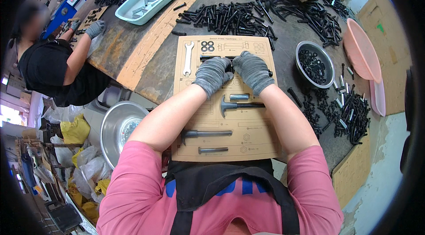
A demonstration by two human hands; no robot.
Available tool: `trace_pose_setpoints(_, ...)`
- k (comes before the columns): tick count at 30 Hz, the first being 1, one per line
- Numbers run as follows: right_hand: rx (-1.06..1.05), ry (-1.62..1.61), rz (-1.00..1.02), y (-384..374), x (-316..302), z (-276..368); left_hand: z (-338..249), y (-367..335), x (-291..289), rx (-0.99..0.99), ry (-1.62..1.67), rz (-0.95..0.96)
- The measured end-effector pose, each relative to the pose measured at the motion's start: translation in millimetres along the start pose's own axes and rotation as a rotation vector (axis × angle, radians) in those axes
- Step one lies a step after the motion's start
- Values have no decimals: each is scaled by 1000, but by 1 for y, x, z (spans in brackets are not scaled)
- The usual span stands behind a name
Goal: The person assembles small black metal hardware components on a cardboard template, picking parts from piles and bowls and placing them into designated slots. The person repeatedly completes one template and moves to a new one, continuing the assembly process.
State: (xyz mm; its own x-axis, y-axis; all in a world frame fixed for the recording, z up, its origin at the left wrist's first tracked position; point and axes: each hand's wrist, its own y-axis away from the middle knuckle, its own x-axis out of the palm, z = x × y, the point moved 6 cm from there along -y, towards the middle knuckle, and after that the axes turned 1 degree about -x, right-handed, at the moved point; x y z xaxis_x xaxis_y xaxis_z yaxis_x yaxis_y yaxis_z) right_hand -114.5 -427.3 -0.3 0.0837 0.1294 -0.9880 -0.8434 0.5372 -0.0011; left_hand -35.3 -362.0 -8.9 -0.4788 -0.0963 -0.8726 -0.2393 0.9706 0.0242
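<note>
My left hand [214, 75] and my right hand [252, 71], both in grey knit gloves, meet over the upper part of a brown printed card [261, 146]. Their fingers are closed around a dark piece between them, apparently a black bolt [270, 73] whose end sticks out right of my right hand; the rest is hidden. Another black bolt [210, 58] lies just above my left fingers. Also on the card are an open-end wrench [188, 58], several black rings [207, 46], a silver sleeve [239, 97], a hooked puller arm [239, 105], a second arm [208, 133] and a grey pin [213, 150].
Black bolts [221, 17] are heaped beyond the card. A metal bowl of black rings [331, 67] stands at right, near small bolts [354, 120] and pink basins [361, 49]. A teal tray [121, 13] holds silver sleeves. A gloved co-worker [48, 62] works at far left.
</note>
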Motion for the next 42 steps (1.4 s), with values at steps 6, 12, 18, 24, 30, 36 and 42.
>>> trace_pose_setpoints(6,20,14,-6,1,-2,0,-3,1,-2,-27,-27,-7)
trace_pose_setpoints(12,-49,-316,-414,55,-42,-29,-9,8,-7,8,0,-47)
trace_pose_setpoints(18,90,-278,-511,190,-66,-119,-23,14,-29,51,41,-188)
trace_pose_setpoints(24,515,-233,-180,293,-36,-151,-114,20,5,449,246,-142)
trace_pose_setpoints(30,524,-135,-54,302,-6,-124,-213,35,104,667,14,523)
trace_pose_setpoints(36,479,-186,-93,289,3,-128,-233,35,142,623,-356,470)
trace_pose_setpoints(42,358,-206,-157,288,4,-127,-230,36,143,690,-437,470)
